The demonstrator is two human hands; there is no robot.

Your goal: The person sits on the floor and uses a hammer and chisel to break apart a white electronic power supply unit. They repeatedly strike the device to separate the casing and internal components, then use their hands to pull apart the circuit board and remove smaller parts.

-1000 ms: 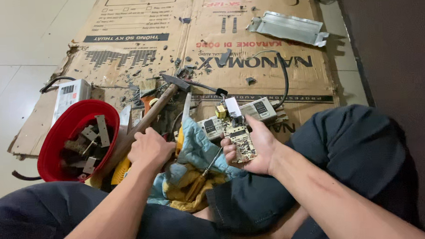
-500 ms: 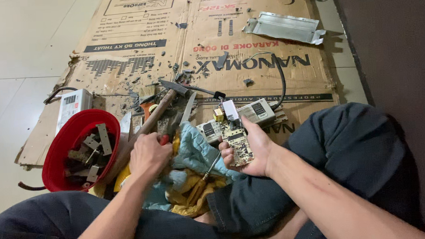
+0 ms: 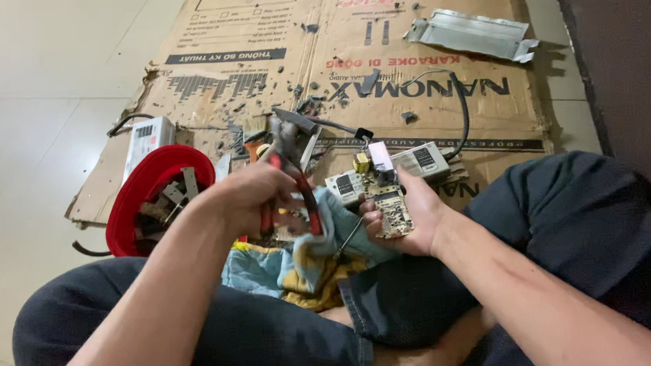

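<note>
Pliers [image 3: 291, 178] with red handles sit clenched in the left hand [image 3: 243, 197], raised over the cloth [image 3: 310, 252]. Right hand [image 3: 406, 220] grips a circuit board [image 3: 385, 202] above the lap. Motion blurs the pliers; a hasty bite could slip and nick the fingers [image 3: 374, 224] holding the board.

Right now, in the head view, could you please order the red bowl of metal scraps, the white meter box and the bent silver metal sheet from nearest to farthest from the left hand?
From the left hand, holding red-handled pliers:
1. Red bowl of metal scraps, just to its left.
2. White meter box, beyond the bowl, on the cardboard's left edge.
3. Bent silver metal sheet, far corner, upper right.
</note>
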